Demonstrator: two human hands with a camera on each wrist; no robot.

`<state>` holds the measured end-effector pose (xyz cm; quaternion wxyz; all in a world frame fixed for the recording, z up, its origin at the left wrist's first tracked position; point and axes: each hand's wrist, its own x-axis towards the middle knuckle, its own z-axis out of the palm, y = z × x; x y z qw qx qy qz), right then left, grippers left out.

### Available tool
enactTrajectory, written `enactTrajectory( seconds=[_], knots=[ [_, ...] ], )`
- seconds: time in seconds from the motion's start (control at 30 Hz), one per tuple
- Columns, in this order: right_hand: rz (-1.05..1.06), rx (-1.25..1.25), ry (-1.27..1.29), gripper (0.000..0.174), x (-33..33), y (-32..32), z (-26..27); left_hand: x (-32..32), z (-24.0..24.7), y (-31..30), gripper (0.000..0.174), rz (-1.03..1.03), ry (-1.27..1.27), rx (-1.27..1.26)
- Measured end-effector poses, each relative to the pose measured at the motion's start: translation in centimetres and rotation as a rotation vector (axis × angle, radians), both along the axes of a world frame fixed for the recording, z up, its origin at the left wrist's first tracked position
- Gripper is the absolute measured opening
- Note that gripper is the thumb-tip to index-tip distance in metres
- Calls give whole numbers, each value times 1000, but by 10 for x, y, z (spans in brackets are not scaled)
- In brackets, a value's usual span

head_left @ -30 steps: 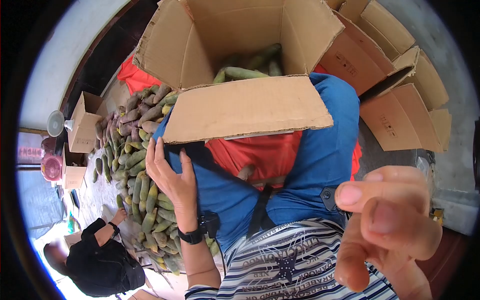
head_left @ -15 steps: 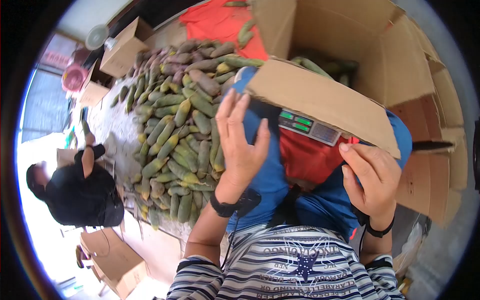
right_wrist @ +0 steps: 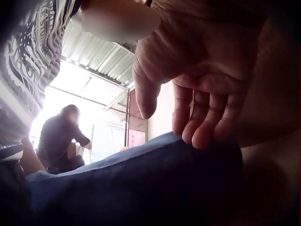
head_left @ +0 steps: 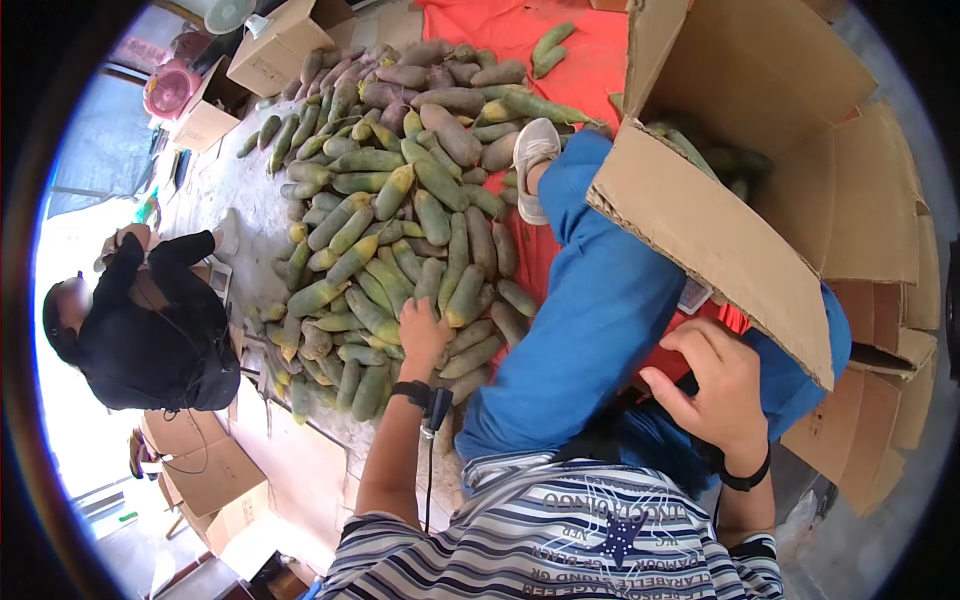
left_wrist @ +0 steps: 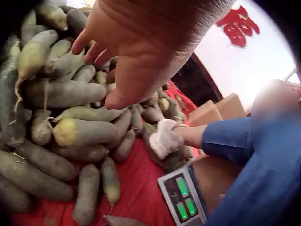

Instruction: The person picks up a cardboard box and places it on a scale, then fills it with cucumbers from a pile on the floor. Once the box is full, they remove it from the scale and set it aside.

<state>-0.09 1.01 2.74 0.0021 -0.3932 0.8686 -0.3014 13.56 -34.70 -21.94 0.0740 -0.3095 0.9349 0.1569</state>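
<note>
Concrete floor with a red cloth (head_left: pixel 590 70), probably to keep produce off the dirt. The heap of long green-and-yellow root vegetables (head_left: pixel 400 200) sits at 11 o'clock; left hand (head_left: pixel 425 335) is down on its near edge, fingers loose, gripping nothing. Right hand (head_left: pixel 715 385), relaxed and empty, rests by the blue-trousered leg (head_left: pixel 590 310) at 2 o'clock, under the open brown cardboard box (head_left: pixel 720 240), seemingly parked on a grey scale with green digits (left_wrist: pixel 181 197) to weigh it.

Long green-and-purple roots (head_left: pixel 420 200) heaped on the ground; lying every which way; some over the red cloth (head_left: pixel 590 60).
</note>
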Motion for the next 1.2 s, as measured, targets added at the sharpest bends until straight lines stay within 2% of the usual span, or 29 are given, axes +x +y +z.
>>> enactTrajectory(
  seconds=[0.07,0.17,0.27,0.33,0.4,0.47,0.6,0.73,0.8,0.93,1.0,1.13,1.2],
  knots=[
    [-3,-37,-26,26,-6,-10,-12,6,-18,-14,57,43,-72,-54],
    [-85,89,-203,32,-13,-20,-17,2,-39,-36,61,89,-111,-129],
    [-95,161,-204,32,-13,-21,-17,-8,-54,-49,65,48,-169,-212],
    [-101,182,-201,32,-13,-21,-18,-20,-63,-52,67,157,-273,-174],
    [-101,186,-185,32,-12,-23,-17,-26,-75,-53,65,180,-286,-189],
    [-121,223,-196,33,-12,-25,-15,-35,-78,-45,61,281,-327,-271],
    [-135,234,-206,32,-10,-29,-11,-37,-79,-47,59,366,-269,-220],
    [-114,232,-212,35,-12,-30,-9,-32,-63,-49,59,321,-242,-183],
    [-114,224,-183,35,-13,-28,-9,-24,-56,-47,62,272,-152,-112],
    [-112,166,-138,34,-11,-26,-14,1,-53,-42,63,140,-2,-170],
    [-119,126,-81,34,-10,-25,-18,9,-45,-33,66,155,39,-135],
    [-109,85,-127,34,-9,-21,-20,18,-28,-21,68,130,151,-134],
    [-108,65,-137,34,-7,-19,-22,21,-26,-21,68,226,299,-82]
  ],
)
